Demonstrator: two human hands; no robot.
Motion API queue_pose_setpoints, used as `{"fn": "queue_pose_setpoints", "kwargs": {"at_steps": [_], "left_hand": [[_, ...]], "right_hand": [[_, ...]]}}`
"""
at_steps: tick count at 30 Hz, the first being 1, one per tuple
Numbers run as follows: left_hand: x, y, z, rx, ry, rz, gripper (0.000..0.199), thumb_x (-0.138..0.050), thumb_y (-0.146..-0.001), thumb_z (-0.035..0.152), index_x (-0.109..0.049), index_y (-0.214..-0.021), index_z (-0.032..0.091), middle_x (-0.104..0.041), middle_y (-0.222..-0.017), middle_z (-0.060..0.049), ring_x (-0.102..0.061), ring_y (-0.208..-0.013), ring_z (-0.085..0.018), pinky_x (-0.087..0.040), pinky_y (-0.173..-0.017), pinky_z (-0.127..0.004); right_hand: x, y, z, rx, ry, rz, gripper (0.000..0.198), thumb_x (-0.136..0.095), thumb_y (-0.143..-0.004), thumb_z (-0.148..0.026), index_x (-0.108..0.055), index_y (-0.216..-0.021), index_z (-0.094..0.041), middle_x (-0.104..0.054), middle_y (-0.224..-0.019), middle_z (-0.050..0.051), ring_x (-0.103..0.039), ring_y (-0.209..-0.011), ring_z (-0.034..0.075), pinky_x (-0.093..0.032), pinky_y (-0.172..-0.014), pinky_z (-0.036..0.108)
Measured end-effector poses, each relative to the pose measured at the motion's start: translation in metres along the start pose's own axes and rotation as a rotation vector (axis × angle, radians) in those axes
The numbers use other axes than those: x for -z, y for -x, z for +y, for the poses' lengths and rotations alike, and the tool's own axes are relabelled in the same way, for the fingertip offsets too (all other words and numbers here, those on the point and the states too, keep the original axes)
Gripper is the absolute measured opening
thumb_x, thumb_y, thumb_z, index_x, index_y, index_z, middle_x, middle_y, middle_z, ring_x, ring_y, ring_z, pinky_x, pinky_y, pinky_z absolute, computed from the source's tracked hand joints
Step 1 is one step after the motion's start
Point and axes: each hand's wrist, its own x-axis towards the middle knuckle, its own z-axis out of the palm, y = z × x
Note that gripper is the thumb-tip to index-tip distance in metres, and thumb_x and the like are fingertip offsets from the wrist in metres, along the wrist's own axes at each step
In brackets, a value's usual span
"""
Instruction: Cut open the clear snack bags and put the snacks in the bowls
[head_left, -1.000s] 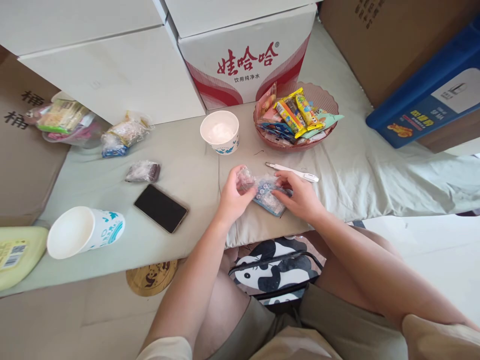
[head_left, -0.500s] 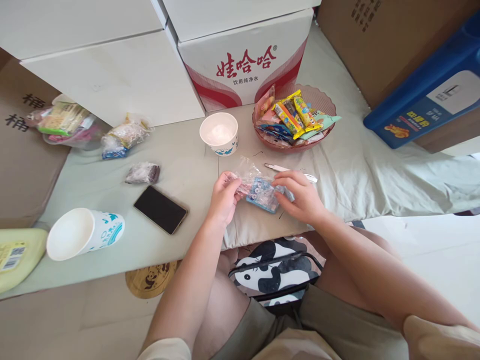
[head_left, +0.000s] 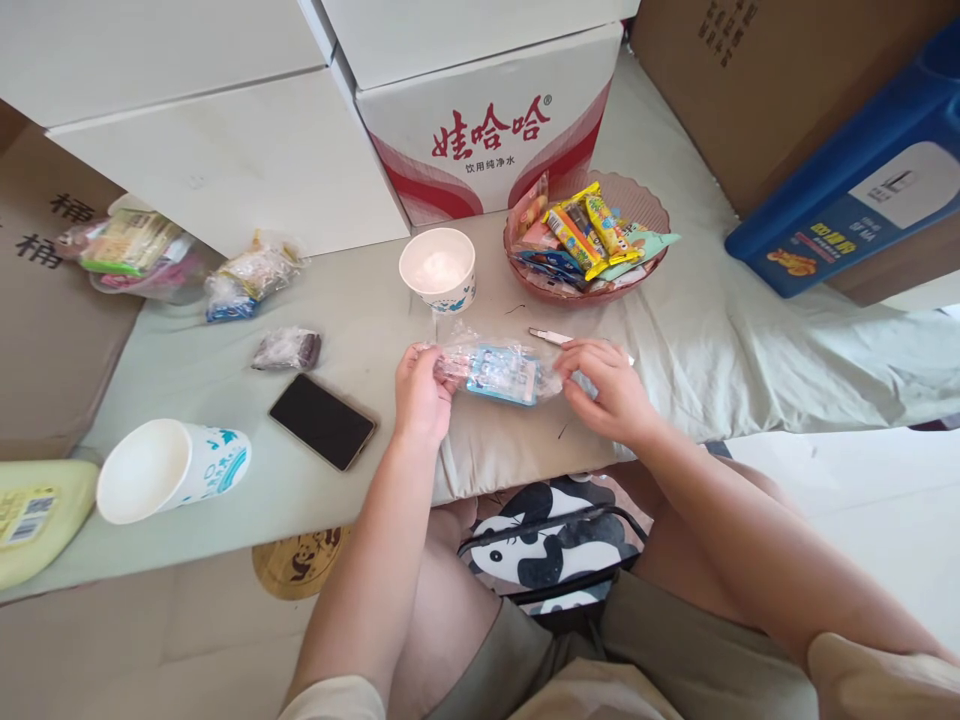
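Note:
Stretched between my hands is a clear plastic bag (head_left: 501, 374) with light-blue printed packets in it. My left hand (head_left: 422, 395) grips the bag's left end, thumb on top, where something pinkish shows through the film. At the other end, my right hand (head_left: 609, 392) has its curled fingertips closed on the loose film. A white utility knife (head_left: 547, 335) lies just beyond my right hand, which partly covers it. Behind the bag stands a white paper cup (head_left: 438, 292) with crumpled clear film in it.
A pink bowl (head_left: 555, 294) of wrapped snacks stands at the back. To the left lie a phone (head_left: 322, 420), a dark wrapped packet (head_left: 287, 349), a bagged bundle (head_left: 255, 275) and a tipped paper cup (head_left: 214, 460). Cartons (head_left: 487, 125) and a blue jug (head_left: 817, 220) border the surface.
My left hand has moved left and drawn the bag out longer and flatter. The packets have turned more level. My right hand has shifted slightly right along with the bag's end.

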Motion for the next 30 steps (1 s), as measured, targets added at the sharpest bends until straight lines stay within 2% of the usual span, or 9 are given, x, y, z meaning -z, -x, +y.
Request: {"fn": "queue_pose_setpoints", "kwargs": {"at_steps": [6,10,14,17,19,22,24,27,30], "left_hand": [[0.007,-0.003,0.005,-0.017,-0.06,0.039,0.023,-0.068,-0.062,0.022,-0.046,-0.071,0.02,-0.057,-0.058,0.006,-0.061,-0.055,-0.011,-0.046,-0.052,-0.019],[0.006,-0.001,0.005,-0.049,-0.106,0.06,0.025,-0.068,-0.063,0.024,-0.044,-0.071,0.021,-0.055,-0.059,0.007,-0.057,-0.054,-0.009,-0.048,-0.054,-0.019],[0.01,-0.006,0.001,-0.085,-0.199,0.079,0.026,-0.065,-0.065,0.021,-0.043,-0.077,0.022,-0.053,-0.063,0.007,-0.056,-0.057,-0.009,-0.047,-0.058,-0.021],[0.016,-0.012,-0.003,-0.204,-0.31,0.127,0.023,-0.062,-0.069,0.02,-0.044,-0.084,0.023,-0.053,-0.074,0.005,-0.058,-0.066,-0.012,-0.048,-0.065,-0.026],[0.02,-0.013,-0.004,-0.398,-0.488,0.205,0.022,-0.061,-0.07,0.018,-0.048,-0.088,0.022,-0.054,-0.085,0.002,-0.059,-0.081,-0.014,-0.049,-0.078,-0.03],[0.021,-0.007,-0.005,-0.755,-0.802,0.214,0.021,-0.061,-0.072,0.014,-0.053,-0.089,0.021,-0.057,-0.093,-0.003,-0.057,-0.097,-0.02,-0.044,-0.096,-0.037],[0.018,0.0,-0.008,-0.885,-0.938,0.037,0.014,-0.06,-0.075,0.014,-0.056,-0.086,0.021,-0.059,-0.091,-0.005,-0.058,-0.098,-0.022,-0.044,-0.098,-0.039],[0.01,0.008,-0.014,-0.903,-1.095,-0.227,0.012,-0.059,-0.078,0.013,-0.063,-0.084,0.022,-0.061,-0.095,-0.008,-0.059,-0.103,-0.025,-0.045,-0.1,-0.043],[0.005,0.009,-0.018,-0.924,-1.212,-0.127,0.02,-0.06,-0.077,0.012,-0.071,-0.09,0.023,-0.059,-0.115,-0.012,-0.051,-0.125,-0.032,-0.037,-0.111,-0.051]], "right_hand": [[0.009,-0.001,0.009,-0.103,0.029,0.099,0.019,-0.049,-0.086,-0.018,-0.064,-0.096,-0.023,-0.07,-0.084,0.005,-0.064,-0.086,0.024,-0.046,-0.079,0.039],[0.01,-0.002,0.013,-0.094,0.078,0.142,0.018,-0.048,-0.081,-0.012,-0.062,-0.078,-0.024,-0.067,-0.075,0.004,-0.062,-0.083,0.024,-0.045,-0.078,0.04],[0.014,-0.002,0.018,-0.163,0.136,0.241,0.018,-0.049,-0.079,-0.01,-0.06,-0.075,-0.024,-0.068,-0.08,0.004,-0.06,-0.082,0.024,-0.045,-0.078,0.04],[0.018,-0.003,0.019,-0.195,0.143,0.326,0.021,-0.048,-0.079,-0.007,-0.06,-0.078,-0.024,-0.069,-0.085,0.004,-0.061,-0.085,0.023,-0.046,-0.079,0.039],[0.018,-0.002,0.015,-0.174,0.122,0.363,0.021,-0.048,-0.081,-0.007,-0.06,-0.08,-0.024,-0.068,-0.085,0.004,-0.061,-0.085,0.023,-0.046,-0.079,0.038],[0.01,0.0,0.004,-0.056,0.044,0.283,0.019,-0.048,-0.083,-0.009,-0.06,-0.08,-0.024,-0.067,-0.082,0.003,-0.062,-0.081,0.021,-0.046,-0.076,0.035],[0.0,0.001,-0.005,0.018,0.032,0.161,0.019,-0.047,-0.085,-0.011,-0.061,-0.081,-0.024,-0.069,-0.081,0.003,-0.061,-0.079,0.02,-0.044,-0.074,0.035],[-0.013,0.002,-0.013,-0.014,0.135,0.023,0.018,-0.049,-0.089,-0.016,-0.065,-0.092,-0.023,-0.073,-0.091,0.005,-0.062,-0.087,0.024,-0.041,-0.078,0.038],[-0.02,0.002,-0.011,-0.117,0.229,-0.051,0.027,-0.051,-0.09,-0.022,-0.065,-0.113,-0.021,-0.073,-0.109,0.01,-0.06,-0.105,0.03,-0.04,-0.086,0.043]]}}
